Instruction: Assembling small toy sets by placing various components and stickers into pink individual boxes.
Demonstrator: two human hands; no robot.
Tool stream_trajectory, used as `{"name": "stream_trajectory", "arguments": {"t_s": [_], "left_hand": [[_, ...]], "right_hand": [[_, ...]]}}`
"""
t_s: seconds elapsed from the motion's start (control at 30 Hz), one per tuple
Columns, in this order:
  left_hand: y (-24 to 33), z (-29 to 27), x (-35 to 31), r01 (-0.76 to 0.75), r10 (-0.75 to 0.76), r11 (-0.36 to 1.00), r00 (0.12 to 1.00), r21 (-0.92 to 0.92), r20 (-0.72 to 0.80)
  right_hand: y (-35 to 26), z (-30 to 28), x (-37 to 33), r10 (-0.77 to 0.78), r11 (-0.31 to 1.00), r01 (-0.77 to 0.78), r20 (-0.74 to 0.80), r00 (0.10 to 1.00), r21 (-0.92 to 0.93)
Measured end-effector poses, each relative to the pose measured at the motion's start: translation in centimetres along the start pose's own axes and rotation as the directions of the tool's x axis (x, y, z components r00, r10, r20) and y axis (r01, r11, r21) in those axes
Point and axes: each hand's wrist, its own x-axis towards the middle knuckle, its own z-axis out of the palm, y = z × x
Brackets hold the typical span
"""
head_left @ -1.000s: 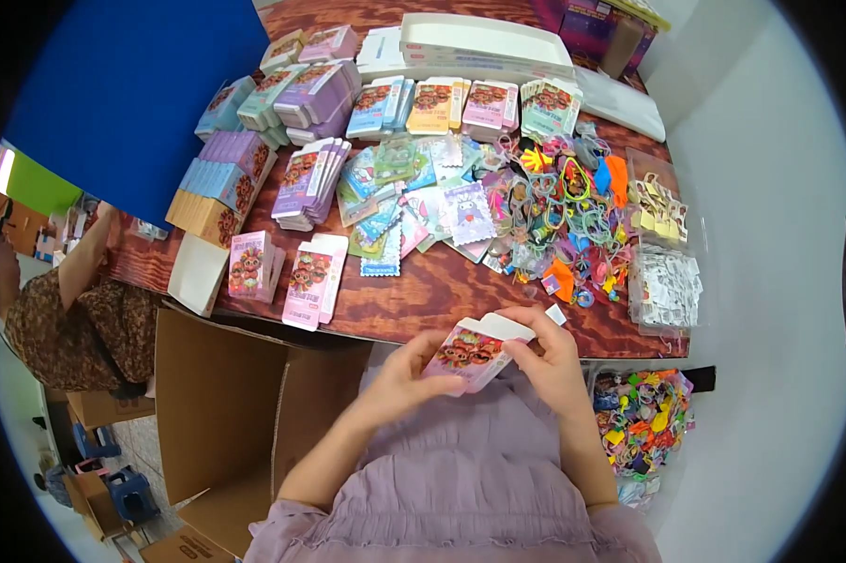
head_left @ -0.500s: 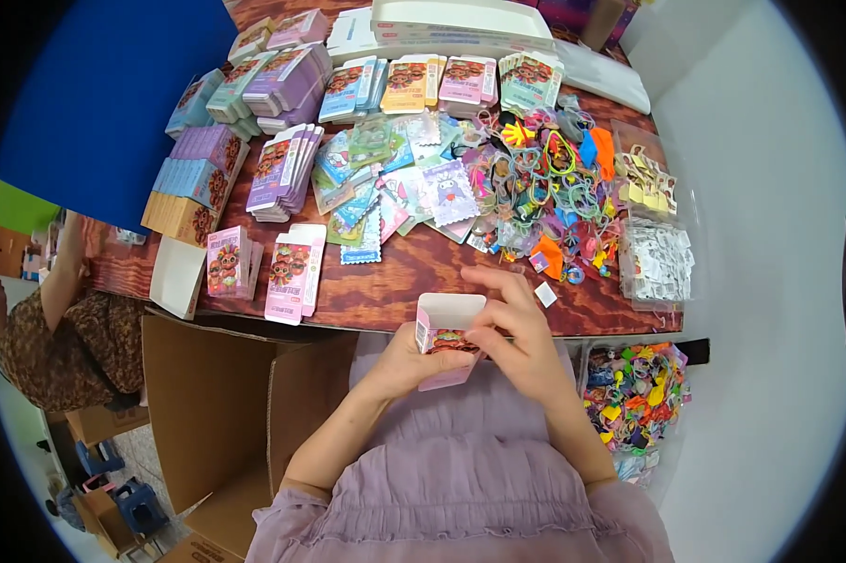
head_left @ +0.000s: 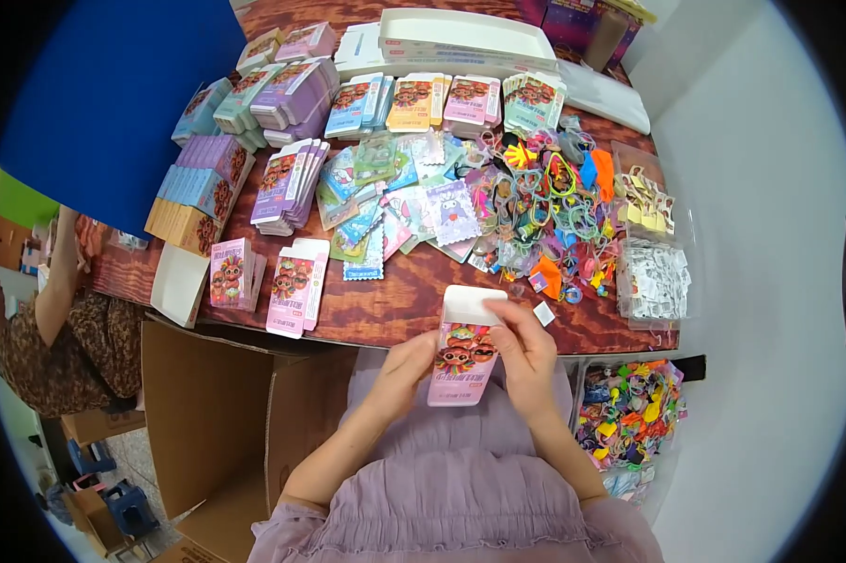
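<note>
A small pink carton (head_left: 460, 383) with a printed picture is held upright at the table's front edge, its white top flap raised. My left hand (head_left: 404, 372) is closed on the carton's left edge, fingers curled. On the right side, my right hand (head_left: 528, 355) grips the upper corner, with fingertips at the flap. What lies inside the carton is hidden. Just beyond my right hand, a small white square (head_left: 543, 313) lies on the table. Two more pink cartons (head_left: 294, 293) (head_left: 232, 272) rest to the left.
Beyond are flat sachets (head_left: 407, 202), a heap of colourful trinkets and bands (head_left: 545, 206), and stacked cartons (head_left: 287, 183). Clear trays (head_left: 690, 272) line the right. Below the table stand an open cardboard box (head_left: 207, 413) and a trinket-filled bin (head_left: 629, 413). A person (head_left: 62, 347) sits at left.
The carton has turned so its printed front and raised flap show. My left hand has moved from around its front to its left edge; my right hand has come down to its top corner.
</note>
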Motion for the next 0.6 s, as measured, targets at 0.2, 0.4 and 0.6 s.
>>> {"name": "stream_trajectory", "arguments": {"t_s": [0.2,0.4,0.6], "left_hand": [[3.1,2.9,-1.3,-0.231,0.266,0.936,0.958,0.265,-0.105],[3.0,2.3,-1.1,-0.330,0.396,0.675,0.917,0.659,0.053],[3.5,2.0,-1.2,-0.284,0.282,0.712,0.953,0.642,0.109]], "right_hand": [[-0.7,0.6,-0.5,0.093,0.959,-0.080,-0.037,0.995,0.273],[0.4,-0.2,-0.8,0.061,0.979,-0.053,-0.036,0.997,0.196],[-0.8,0.5,-1.0,0.048,0.990,-0.037,-0.080,0.996,0.134]]}}
